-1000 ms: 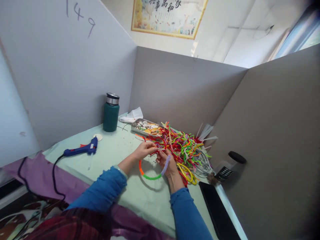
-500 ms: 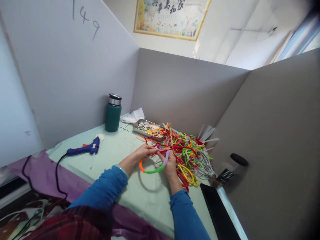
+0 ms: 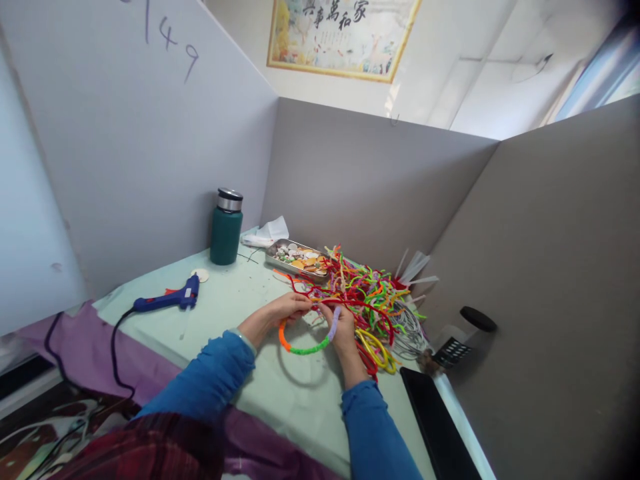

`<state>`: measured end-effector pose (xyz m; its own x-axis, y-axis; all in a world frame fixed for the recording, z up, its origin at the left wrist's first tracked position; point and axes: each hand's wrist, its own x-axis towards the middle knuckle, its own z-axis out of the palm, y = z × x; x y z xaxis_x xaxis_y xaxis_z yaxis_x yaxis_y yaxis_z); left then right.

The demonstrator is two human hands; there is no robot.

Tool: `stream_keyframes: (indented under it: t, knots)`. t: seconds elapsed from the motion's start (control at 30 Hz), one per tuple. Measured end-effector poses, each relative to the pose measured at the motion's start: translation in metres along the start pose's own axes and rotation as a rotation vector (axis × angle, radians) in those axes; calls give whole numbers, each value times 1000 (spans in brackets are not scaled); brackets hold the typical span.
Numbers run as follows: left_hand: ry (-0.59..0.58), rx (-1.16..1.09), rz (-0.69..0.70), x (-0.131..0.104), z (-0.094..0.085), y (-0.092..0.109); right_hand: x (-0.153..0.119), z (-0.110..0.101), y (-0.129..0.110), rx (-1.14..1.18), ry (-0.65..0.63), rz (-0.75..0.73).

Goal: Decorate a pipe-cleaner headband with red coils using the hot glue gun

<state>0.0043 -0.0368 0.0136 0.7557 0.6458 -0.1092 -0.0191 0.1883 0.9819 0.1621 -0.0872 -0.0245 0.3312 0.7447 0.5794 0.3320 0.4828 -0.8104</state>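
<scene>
A: Where is the ring [image 3: 307, 351]?

B: Between the two hands, held up over the surface [image 3: 280, 407], with its shadow showing below. It is orange on the left, green along the bottom and purple on the right.

A: And the fingers?

B: On the left hand [image 3: 283, 310] they are pinched together on the top of the ring. On the right hand [image 3: 345, 333] they are closed on a red strip [image 3: 371, 306], right beside the left fingertips; the ring's purple part passes in front of that hand. How each fingertip presses there is too small to tell.

A: Where does the strip lead?

B: Out to the right, above the right hand, then it bends down at its far end.

A: What lies beyond the hands?

B: A tangled, many-coloured pile [image 3: 367, 283]. Next to it, on the left, a metal tray [image 3: 286, 267] holds pale and orange discs [image 3: 300, 255]. A yellow coil [image 3: 381, 353] lies near the right wrist.

A: And over to the left?

B: A blue glue gun [image 3: 165, 301], its cord [image 3: 114, 353] hanging past the edge. Farther back, a green bottle [image 3: 227, 237] stands upright.
</scene>
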Motion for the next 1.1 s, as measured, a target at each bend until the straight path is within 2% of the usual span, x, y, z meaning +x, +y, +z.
stream_keyframes:
  t: [0.2, 0.53, 0.67, 0.8, 0.93, 1.1]
  knots:
    - [36, -9, -7, 3, -2, -2, 0, -1, -1, -10, -7, 6]
    - [17, 108, 19, 3, -5, -5, 2, -5, -2, 14, -83, 57]
    - [-5, 114, 32, 5, -8, -8, 3, -7, -11, 96, -151, 135]
    - [-33, 167, 18, 3, -7, -7, 4, -14, -21, 169, -245, 290]
    - [-117, 243, -22, -3, -3, -3, 5, -22, -22, 258, -356, 426]
    - [-172, 348, -26, -8, 1, -2, 3, -20, -21, 293, -405, 490]
